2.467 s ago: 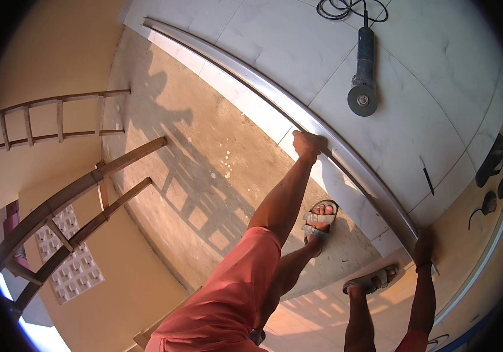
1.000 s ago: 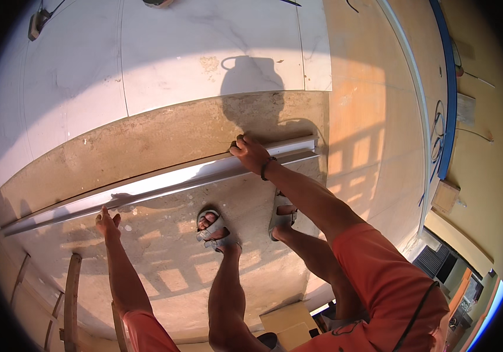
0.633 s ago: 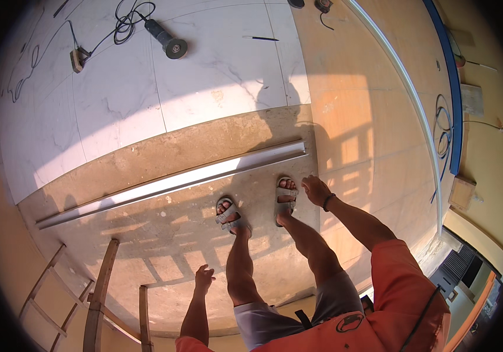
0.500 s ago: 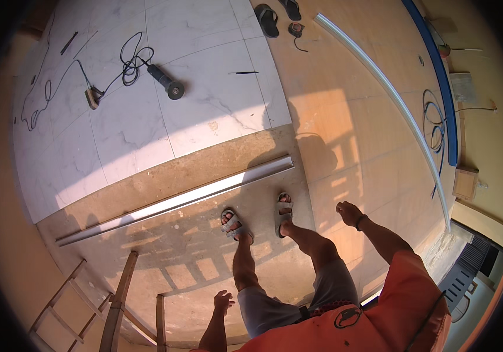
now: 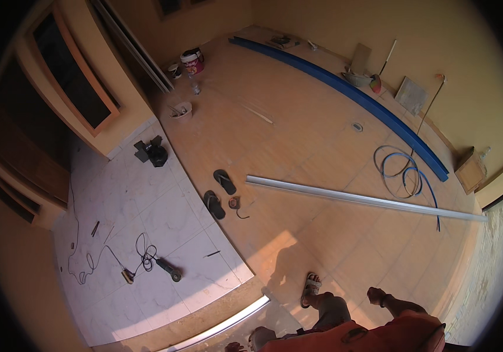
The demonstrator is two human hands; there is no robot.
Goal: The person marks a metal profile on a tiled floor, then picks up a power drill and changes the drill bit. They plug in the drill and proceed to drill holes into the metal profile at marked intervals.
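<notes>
My right hand, with a dark band at the wrist, hangs over the tan floor. Its fingers are curled, and whether anything lies inside them is hidden. Only part of my left hand shows at the lower edge; its fingers look apart and hold nothing visible. Beyond my right hand, untouched, a long silver metal channel lies across the floor. Close to my left hand, a second metal profile rests along the edge of the white tiles. My sandalled foot stands on the tan floor.
An angle grinder with its cord lies on the white tiles. Flip-flops and a tape measure lie near the channel's left end. Farther off are a blue beam, coiled blue hose, a bucket and a black object.
The view has swung up and rightward, bringing the far room, wall and buckets in. My hands now appear lower in the picture, the left mostly cut off. The wooden ladder has left view.
</notes>
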